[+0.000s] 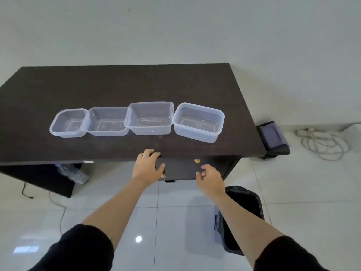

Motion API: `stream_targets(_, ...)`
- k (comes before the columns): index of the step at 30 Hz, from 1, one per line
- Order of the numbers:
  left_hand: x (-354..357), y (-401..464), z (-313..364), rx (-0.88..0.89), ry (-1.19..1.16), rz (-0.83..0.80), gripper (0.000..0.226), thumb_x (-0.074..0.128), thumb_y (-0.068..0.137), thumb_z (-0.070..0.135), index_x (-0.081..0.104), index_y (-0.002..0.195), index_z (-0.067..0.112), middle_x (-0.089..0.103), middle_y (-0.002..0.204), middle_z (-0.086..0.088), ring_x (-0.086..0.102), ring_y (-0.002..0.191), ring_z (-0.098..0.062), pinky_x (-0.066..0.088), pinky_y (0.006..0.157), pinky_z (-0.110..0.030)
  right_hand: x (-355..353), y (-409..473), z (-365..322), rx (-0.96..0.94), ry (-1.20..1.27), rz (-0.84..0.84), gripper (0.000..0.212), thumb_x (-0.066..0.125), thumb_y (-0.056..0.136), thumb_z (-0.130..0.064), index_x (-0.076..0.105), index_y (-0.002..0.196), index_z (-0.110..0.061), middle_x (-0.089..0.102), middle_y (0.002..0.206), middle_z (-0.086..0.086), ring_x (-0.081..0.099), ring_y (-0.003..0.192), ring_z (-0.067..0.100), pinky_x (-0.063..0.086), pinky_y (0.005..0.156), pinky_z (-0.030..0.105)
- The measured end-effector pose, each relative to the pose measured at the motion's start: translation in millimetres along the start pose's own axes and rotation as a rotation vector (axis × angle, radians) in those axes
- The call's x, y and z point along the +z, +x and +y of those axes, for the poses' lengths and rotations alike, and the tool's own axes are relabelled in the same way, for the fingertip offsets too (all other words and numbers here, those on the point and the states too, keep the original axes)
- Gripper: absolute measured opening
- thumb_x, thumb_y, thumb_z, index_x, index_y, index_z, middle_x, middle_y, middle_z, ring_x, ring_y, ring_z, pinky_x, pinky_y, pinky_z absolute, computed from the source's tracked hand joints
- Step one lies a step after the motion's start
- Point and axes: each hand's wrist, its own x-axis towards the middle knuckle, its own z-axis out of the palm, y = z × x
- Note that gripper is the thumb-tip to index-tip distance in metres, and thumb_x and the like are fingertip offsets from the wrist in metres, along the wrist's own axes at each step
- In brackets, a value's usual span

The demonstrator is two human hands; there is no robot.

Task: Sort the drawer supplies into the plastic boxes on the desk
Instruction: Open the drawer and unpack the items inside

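Observation:
Several empty clear plastic boxes (149,118) stand in a row across the middle of the dark desk (117,85), from a small one at the left (68,123) to a larger one at the right (198,122). Under the desk's front edge is the dark drawer front (181,169), which looks closed, so its contents are hidden. My left hand (147,165) grips the drawer front's top left corner, fingers over the edge and thumb on its face. My right hand (210,178) hovers just in front of the drawer's right side, fingers loosely curled and holding nothing.
A black bin with a bag (242,218) stands on the tiled floor by my right forearm. A black object (273,137) sits at the desk's right end, with coiled white cable (322,145) beyond it. A crumpled plastic bottle (72,173) lies under the desk on the left.

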Motion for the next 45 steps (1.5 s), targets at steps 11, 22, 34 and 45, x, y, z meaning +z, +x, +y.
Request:
stream_targets(11,37,33,-20,0.018,-0.181,0.384,0.037,0.072,0.079,0.037,0.067,0.115,0.027,0.056,0.129,0.003,0.046,0.119,-0.026,0.029,0.102,-0.031,75,63,8,0.222,0.588,0.357,0.018,0.062,0.086,-0.015,0.051,0.099,-0.021,0.063,0.103,0.008,0.062,0.09,0.02,0.054,0.08,0.036)
stream_targets(22,39,35,-24,0.042,-0.201,0.414,0.039,0.072,0.078,0.041,0.066,0.115,0.03,0.054,0.129,0.007,0.044,0.119,-0.021,0.028,0.103,-0.032,92,85,3,0.267,0.751,0.585,0.015,0.055,0.082,0.003,0.056,0.087,-0.011,0.053,0.066,-0.008,0.05,0.061,0.006,0.039,0.059,0.004)
stream_targets(34,42,18,-14,0.021,-0.294,0.359,0.037,0.065,0.086,0.033,0.062,0.121,0.022,0.045,0.143,0.001,0.032,0.137,-0.024,0.019,0.116,-0.045,91,15,20,0.237,0.704,0.602,0.013,0.065,0.085,-0.001,0.06,0.095,0.005,0.058,0.071,0.001,0.058,0.063,-0.014,0.041,0.058,0.001)
stream_targets(45,72,-63,-19,-0.224,-0.452,0.171,0.069,0.054,0.09,0.045,0.026,0.147,0.02,0.014,0.159,0.001,0.014,0.145,-0.019,0.027,0.11,-0.034,88,-29,25,0.256,0.621,0.589,0.012,0.067,0.083,-0.002,0.06,0.092,0.004,0.054,0.066,-0.007,0.057,0.061,-0.009,0.04,0.057,0.001)
